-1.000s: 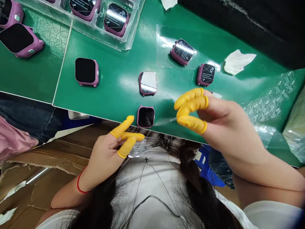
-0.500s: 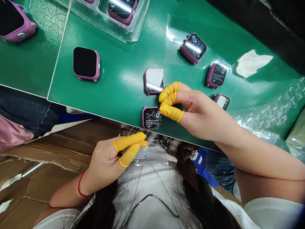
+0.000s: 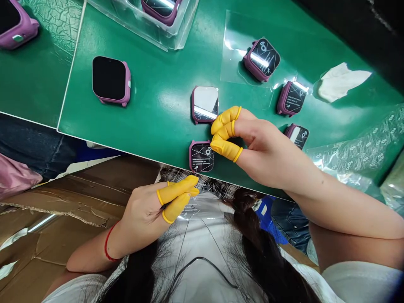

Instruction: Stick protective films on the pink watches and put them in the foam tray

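Note:
My right hand (image 3: pixel 252 143), in yellow finger cots, has its thumb and fingers pressed together. Its tips are at the upper right corner of a purple smartwatch (image 3: pixel 202 156) with printed film on its screen; anything between them is hidden. Just above is another purple smartwatch (image 3: pixel 205 104), its screen reflecting white, close to my bent fingers. Below the table edge, my left hand (image 3: pixel 154 212), also in yellow finger cots, is pinched closed on a clear printed film (image 3: pixel 205 208) in front of my chest. The pinched edge is mostly covered by the fingers.
A black-screened smartwatch (image 3: pixel 110 80) lies on the green table (image 3: pixel 151 105). Several film-covered watches, including one smartwatch (image 3: pixel 261 59) near a clear sheet (image 3: pixel 233 46), lie to the right. A plastic tray (image 3: pixel 170 35), white scrap (image 3: pixel 342 82) and printed film strip (image 3: pixel 356 147) surround them.
My left hand has shifted slightly right and the clear film with it. My right hand stays nearly still at the watch. The view has tilted a little.

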A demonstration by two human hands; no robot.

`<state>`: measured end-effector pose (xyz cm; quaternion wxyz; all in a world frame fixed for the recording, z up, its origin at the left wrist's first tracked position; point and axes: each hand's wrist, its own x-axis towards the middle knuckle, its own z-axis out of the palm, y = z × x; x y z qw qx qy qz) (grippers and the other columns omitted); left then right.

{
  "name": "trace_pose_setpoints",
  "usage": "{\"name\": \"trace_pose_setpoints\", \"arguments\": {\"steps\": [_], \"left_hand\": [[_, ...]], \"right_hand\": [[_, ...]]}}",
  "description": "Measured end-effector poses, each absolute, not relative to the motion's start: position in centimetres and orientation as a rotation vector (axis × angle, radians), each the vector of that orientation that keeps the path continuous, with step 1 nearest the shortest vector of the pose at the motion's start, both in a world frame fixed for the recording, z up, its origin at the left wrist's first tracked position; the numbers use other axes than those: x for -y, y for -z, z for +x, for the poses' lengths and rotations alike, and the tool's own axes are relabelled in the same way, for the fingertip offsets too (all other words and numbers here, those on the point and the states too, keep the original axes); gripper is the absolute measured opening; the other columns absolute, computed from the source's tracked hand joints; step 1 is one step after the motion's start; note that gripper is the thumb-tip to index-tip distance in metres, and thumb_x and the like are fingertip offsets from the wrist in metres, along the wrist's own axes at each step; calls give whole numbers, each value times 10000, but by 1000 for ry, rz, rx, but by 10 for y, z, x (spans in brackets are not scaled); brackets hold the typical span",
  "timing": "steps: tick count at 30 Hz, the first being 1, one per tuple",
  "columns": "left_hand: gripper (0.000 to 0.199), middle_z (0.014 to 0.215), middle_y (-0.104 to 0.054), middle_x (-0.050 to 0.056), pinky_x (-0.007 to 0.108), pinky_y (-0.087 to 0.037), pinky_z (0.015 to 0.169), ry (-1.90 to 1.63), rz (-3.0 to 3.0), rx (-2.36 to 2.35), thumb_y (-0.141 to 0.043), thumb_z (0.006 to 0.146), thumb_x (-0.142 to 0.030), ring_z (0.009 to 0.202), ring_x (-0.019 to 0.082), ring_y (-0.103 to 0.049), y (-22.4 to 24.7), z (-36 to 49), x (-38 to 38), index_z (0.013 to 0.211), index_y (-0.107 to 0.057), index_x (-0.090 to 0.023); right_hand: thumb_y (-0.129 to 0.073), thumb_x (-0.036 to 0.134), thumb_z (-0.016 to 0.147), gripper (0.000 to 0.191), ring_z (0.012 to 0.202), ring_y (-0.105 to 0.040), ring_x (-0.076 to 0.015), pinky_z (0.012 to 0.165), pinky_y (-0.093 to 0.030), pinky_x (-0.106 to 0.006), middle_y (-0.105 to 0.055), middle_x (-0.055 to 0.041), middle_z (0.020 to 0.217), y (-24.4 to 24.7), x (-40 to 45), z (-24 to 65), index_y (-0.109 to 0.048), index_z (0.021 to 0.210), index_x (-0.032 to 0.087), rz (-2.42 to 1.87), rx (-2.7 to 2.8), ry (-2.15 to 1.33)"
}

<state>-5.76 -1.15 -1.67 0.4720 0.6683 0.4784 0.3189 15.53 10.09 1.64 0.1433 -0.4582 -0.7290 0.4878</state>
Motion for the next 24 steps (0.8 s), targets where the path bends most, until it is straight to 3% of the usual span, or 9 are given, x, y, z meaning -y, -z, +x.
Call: {"name": "trace_pose_setpoints", "arguments": {"steps": [7, 24], "left_hand": [[450, 875, -758, -15, 168, -563, 649, -773, 1593, -1154, -613, 880, -126, 682, 95, -687, 16, -58, 11, 1298, -616, -293], [447, 958, -768, 36, 214, -595, 672, -746, 1652, -1163, -595, 903, -159, 747, 151, -730, 20, -55, 9, 1339, -586, -254]], "right_hand": [[-600, 323, 904, 228, 1012, -580, -241, 953, -473, -470, -631, -68, 913, -15, -101, 155, -581, 707, 211, -1311, 2126, -1381], [-594, 277, 908, 220, 995, -571, -225, 944, -457, -437, -619, -56, 912, -15, -101, 155, -567, 703, 200, -1318, 2147, -1372]]}}
